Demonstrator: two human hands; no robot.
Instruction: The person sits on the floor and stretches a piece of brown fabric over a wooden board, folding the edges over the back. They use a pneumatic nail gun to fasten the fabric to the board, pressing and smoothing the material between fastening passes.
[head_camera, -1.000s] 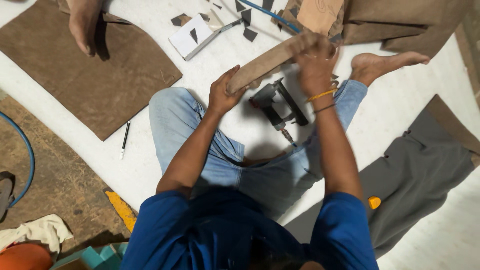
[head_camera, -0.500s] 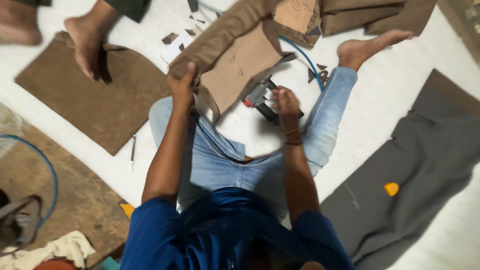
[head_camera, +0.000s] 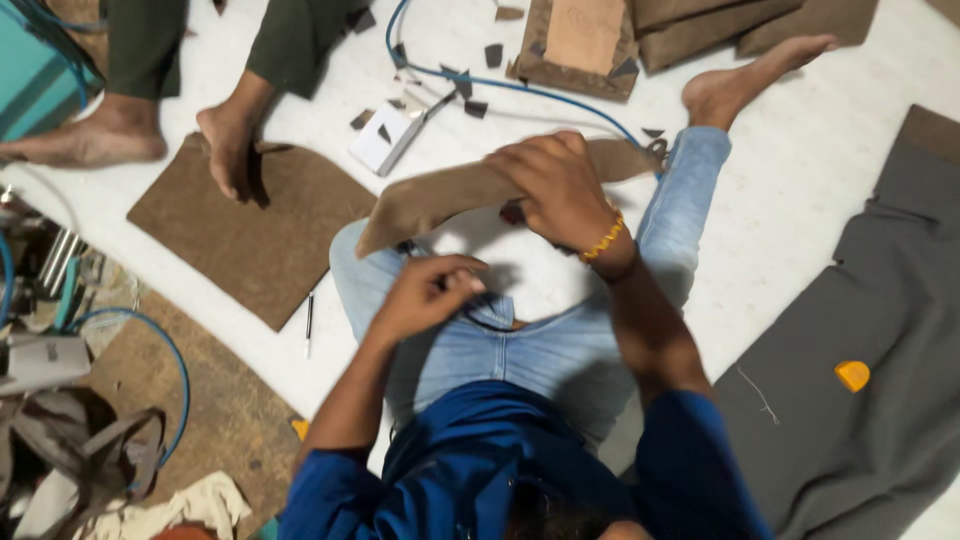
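Brown fabric strip (head_camera: 440, 200) lies crosswise above lap; right hand (head_camera: 555, 185) grips its middle; left hand (head_camera: 425, 295) loosely curled just below, empty.

Your one head camera looks steeply down from just above your lap, close to both hands, your outstretched legs running toward the far edge of the white floor (head_camera: 820, 190).

A long brown padded fabric panel (head_camera: 450, 195), soft and slightly bowed, lies tilted across the person's lap above the jeans (head_camera: 520, 345), its lower end toward the left knee.
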